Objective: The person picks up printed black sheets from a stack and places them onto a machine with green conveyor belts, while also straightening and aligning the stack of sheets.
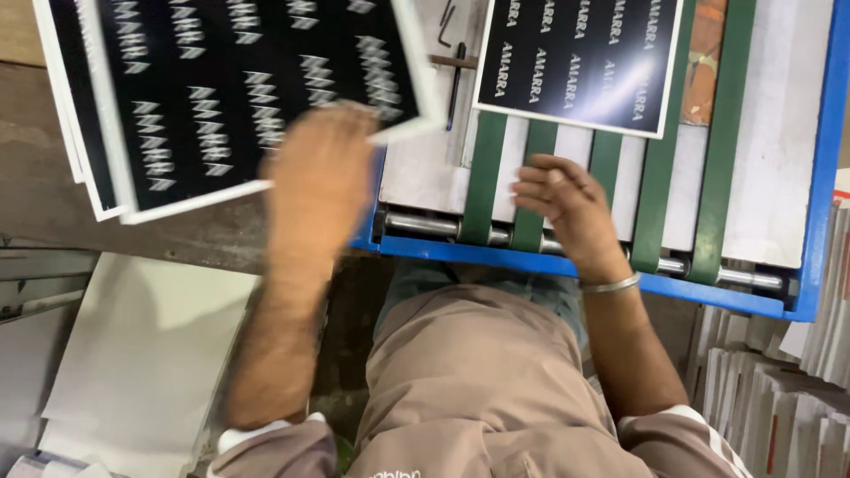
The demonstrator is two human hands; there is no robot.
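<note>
Feeder bed (770, 133): five belts (482, 177) (green)

Your left hand (320, 168) grips a black, white-bordered printed sheet (257, 88) over a matching stack (75, 115); another black sheet (580, 57) lies on the feeder's (823, 177) far edge.

This looks like a print finishing workshop. A blue-framed feeder machine (823, 159) with green conveyor belts (482, 177) over steel rollers (425, 224) fills the upper right of the frame, carrying a glossy black printed sheet (575, 62). Stacks of white board (770, 407) stand at lower right and white sheets (142, 354) lie at lower left.
</note>
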